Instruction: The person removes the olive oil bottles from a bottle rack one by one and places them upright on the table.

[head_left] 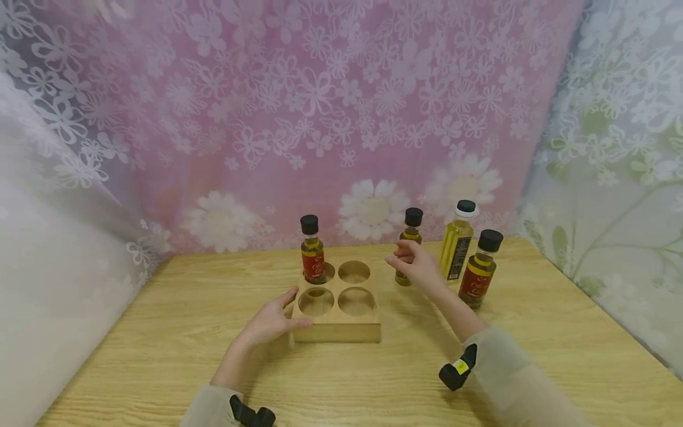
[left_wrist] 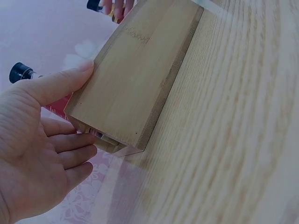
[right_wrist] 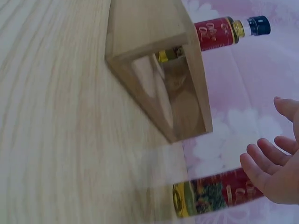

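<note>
A wooden bottle holder (head_left: 337, 333) with round holes stands on the table. One small oil bottle (head_left: 313, 261) with a red label and black cap stands upright in its back left hole. My left hand (head_left: 269, 320) touches the holder's front left corner, thumb along the front edge and fingers by the left side. In the left wrist view, these fingers (left_wrist: 77, 156) look nearly straight. My right hand (head_left: 418, 270), fingers loosely bent, is beside a second black-capped bottle (head_left: 404, 277), partly covering it. The right wrist view shows this bottle (right_wrist: 210, 193) behind the fingers, not gripped.
To the right of my right hand stand a taller bottle of yellow oil (head_left: 450, 246) with a dark label and another red-labelled bottle (head_left: 476, 283). A flowered pink curtain (head_left: 331, 118) hangs behind the wooden table (head_left: 341, 385).
</note>
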`<action>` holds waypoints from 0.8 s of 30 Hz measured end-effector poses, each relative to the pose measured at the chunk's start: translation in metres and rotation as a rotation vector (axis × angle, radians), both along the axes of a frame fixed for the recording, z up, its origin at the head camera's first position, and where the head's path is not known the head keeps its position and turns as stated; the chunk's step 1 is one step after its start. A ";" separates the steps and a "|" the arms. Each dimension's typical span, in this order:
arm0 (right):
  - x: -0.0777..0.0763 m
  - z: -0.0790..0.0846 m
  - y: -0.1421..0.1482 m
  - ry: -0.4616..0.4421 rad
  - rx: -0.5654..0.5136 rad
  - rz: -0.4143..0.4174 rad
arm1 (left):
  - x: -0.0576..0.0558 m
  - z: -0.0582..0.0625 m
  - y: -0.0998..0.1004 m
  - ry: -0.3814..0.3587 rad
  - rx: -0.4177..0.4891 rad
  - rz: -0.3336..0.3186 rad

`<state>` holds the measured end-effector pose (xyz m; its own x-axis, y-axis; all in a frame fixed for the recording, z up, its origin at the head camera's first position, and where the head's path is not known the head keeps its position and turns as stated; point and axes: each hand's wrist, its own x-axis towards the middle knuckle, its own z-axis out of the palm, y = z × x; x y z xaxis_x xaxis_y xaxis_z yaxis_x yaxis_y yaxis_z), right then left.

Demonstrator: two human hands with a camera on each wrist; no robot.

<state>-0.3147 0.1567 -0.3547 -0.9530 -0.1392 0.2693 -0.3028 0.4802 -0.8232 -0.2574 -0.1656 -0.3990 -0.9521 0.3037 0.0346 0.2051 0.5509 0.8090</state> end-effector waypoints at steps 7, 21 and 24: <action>-0.004 0.010 -0.033 -0.028 0.030 0.075 | 0.001 -0.001 0.000 0.013 0.004 0.004; -0.013 0.018 -0.096 -0.052 0.013 0.169 | 0.001 -0.003 0.001 0.009 0.030 -0.007; -0.015 0.019 -0.108 -0.054 0.012 0.192 | 0.000 -0.003 0.000 0.013 0.022 -0.002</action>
